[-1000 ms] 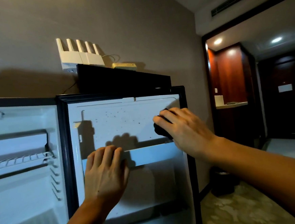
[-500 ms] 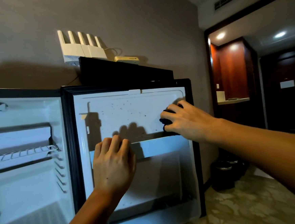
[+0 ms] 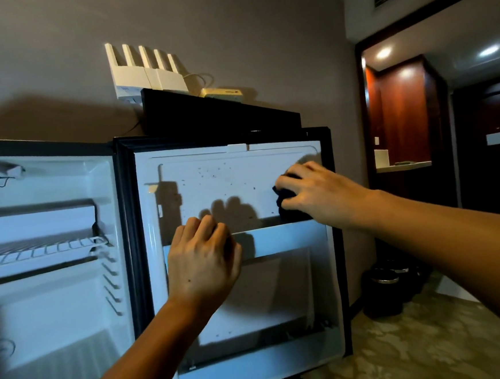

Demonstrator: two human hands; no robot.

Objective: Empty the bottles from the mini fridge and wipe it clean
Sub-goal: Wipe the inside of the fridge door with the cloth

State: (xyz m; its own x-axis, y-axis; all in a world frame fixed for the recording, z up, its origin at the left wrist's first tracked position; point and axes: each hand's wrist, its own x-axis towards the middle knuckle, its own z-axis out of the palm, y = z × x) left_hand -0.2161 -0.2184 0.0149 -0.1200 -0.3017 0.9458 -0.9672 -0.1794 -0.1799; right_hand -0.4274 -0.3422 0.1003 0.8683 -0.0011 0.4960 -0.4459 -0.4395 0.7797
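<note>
Shifted slightly rightward along the speckled inner panel of the open fridge door, the right hand grips a dark cloth against it, while the left hand curls over the door shelf rail.

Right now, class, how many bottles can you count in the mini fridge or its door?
0. None shows in the fridge cavity, on its wire shelf, or on the door shelf. The left hand covers part of that shelf, so something may be hidden.

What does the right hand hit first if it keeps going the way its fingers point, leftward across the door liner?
Probably nothing solid: the right hand, gripping the dark cloth, would sweep the speckled door panel first; then the raised left edge, depth unclear.
</note>
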